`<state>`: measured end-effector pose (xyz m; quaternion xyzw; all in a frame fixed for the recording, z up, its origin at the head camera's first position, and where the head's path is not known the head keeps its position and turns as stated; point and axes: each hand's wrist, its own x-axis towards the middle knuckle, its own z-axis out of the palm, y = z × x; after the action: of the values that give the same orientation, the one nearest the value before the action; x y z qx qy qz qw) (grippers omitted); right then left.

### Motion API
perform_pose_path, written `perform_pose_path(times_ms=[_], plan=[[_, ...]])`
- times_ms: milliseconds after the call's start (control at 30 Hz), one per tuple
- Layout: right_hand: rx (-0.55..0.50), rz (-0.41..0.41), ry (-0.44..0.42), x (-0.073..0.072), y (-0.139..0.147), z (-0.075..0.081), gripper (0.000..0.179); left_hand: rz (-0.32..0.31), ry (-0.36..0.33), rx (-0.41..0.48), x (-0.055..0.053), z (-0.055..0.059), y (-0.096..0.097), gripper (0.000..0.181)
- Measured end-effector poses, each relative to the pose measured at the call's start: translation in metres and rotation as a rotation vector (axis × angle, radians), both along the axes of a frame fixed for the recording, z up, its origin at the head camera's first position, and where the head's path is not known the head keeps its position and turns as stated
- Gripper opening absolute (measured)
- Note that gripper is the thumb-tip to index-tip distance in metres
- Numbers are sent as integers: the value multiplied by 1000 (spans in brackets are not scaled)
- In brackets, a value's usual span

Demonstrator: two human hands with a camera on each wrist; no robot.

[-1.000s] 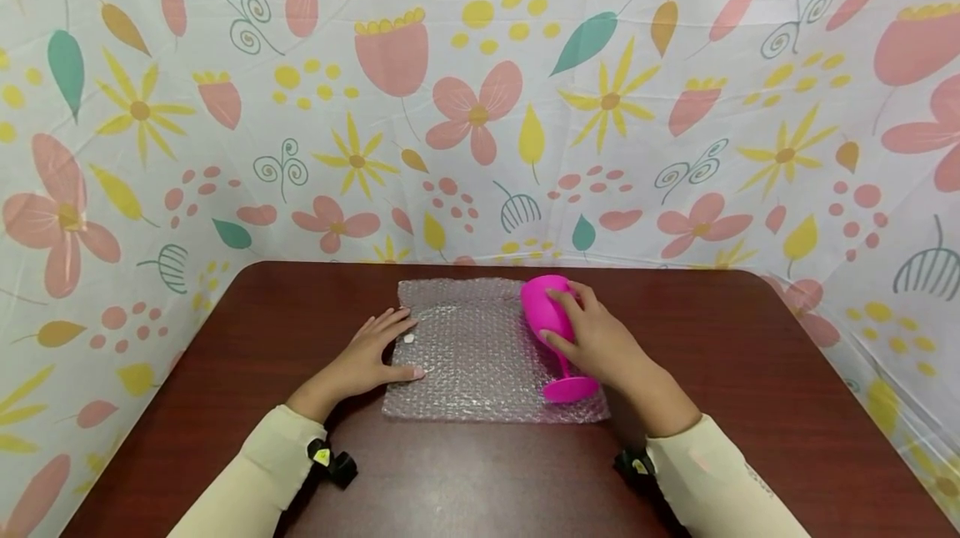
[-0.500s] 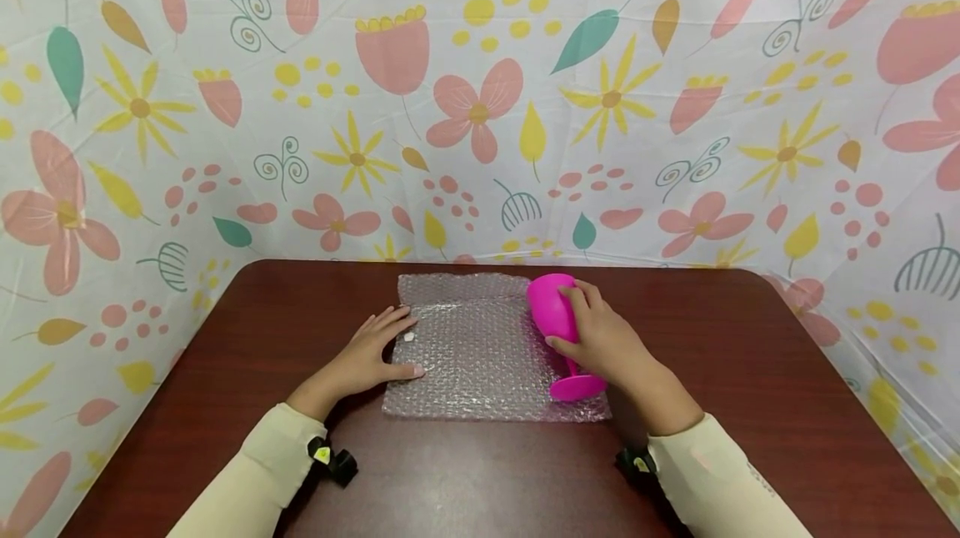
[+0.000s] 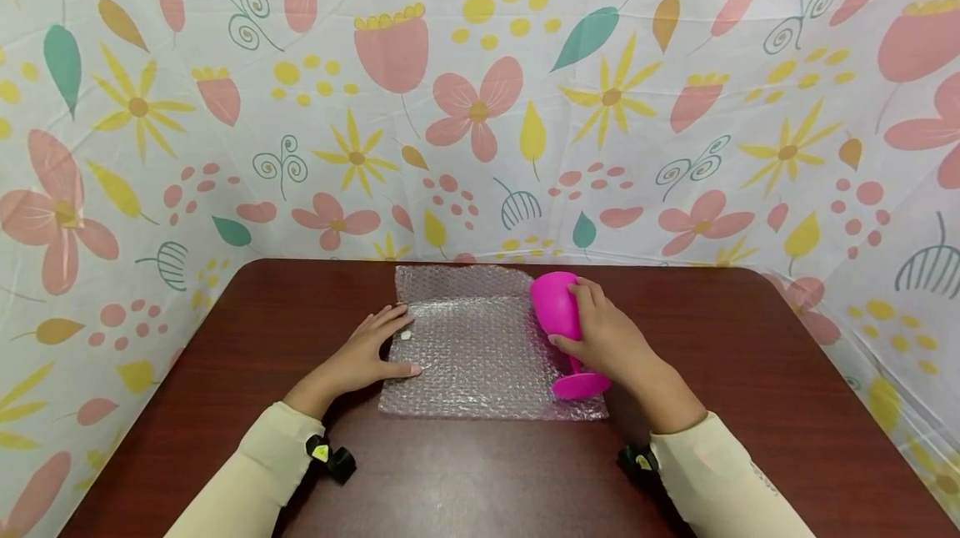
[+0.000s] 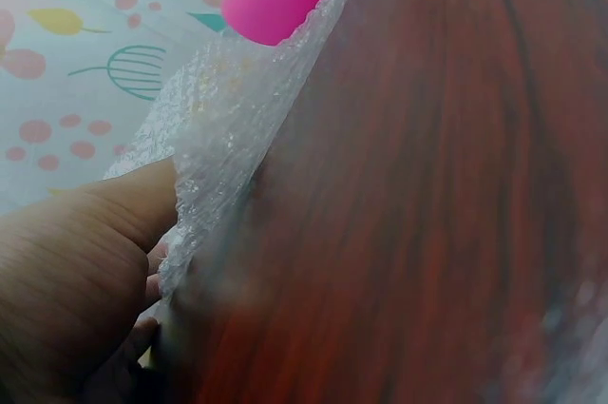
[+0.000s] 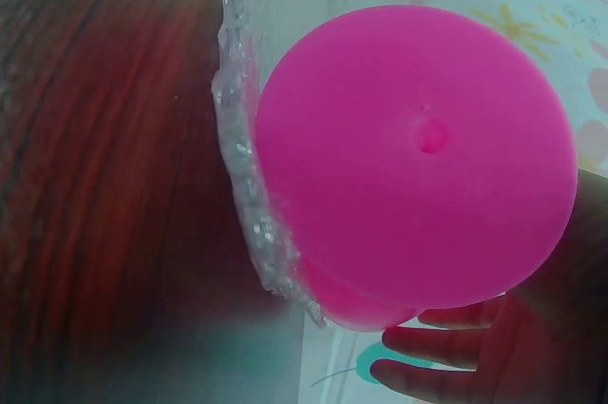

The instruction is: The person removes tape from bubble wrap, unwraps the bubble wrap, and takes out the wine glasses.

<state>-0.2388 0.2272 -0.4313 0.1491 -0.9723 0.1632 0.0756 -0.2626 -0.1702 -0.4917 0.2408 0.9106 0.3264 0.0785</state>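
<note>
A bright pink wine goblet (image 3: 556, 304) lies tilted on its side at the right edge of a sheet of clear bubble wrap (image 3: 472, 346). My right hand (image 3: 609, 336) holds the goblet by its bowl, with the thumb on the near side and the fingers on the far side. In the right wrist view the round goblet base (image 5: 408, 185) hides much of the bowl and stem. My left hand (image 3: 369, 352) rests with spread fingers on the wrap's left edge, beside a small white spot (image 3: 407, 335).
The sheet lies on a dark reddish-brown table (image 3: 465, 480) with rounded far corners. Behind the table hangs a white cloth (image 3: 637, 146) printed with flowers and leaves. A black camera strap (image 3: 330, 459) sits on each wrist.
The goblet and my right hand have shifted slightly to the right. The far edge of the bubble wrap appears a little further up. My left hand has hardly moved.
</note>
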Motion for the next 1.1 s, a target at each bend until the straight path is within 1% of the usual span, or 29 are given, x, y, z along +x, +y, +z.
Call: perform_pose_path(times_ms=[200,367,633,933,1100], plan=[[2,-28,-50,0,2,2,89,10,0,3,-1,1,-3,91],[-3,-29,-90,0,3,4,91,18,-25,3,-1,1,-6,91],[14,-19,-102,-2,4,2,88,24,-38,7,-3,2,-8,92],[-10,-31,-155,-4,8,0,99,28,-54,16,-3,3,-10,92],[-29,-51,-198,-4,11,2,102,30,-54,17,-3,2,-11,92]])
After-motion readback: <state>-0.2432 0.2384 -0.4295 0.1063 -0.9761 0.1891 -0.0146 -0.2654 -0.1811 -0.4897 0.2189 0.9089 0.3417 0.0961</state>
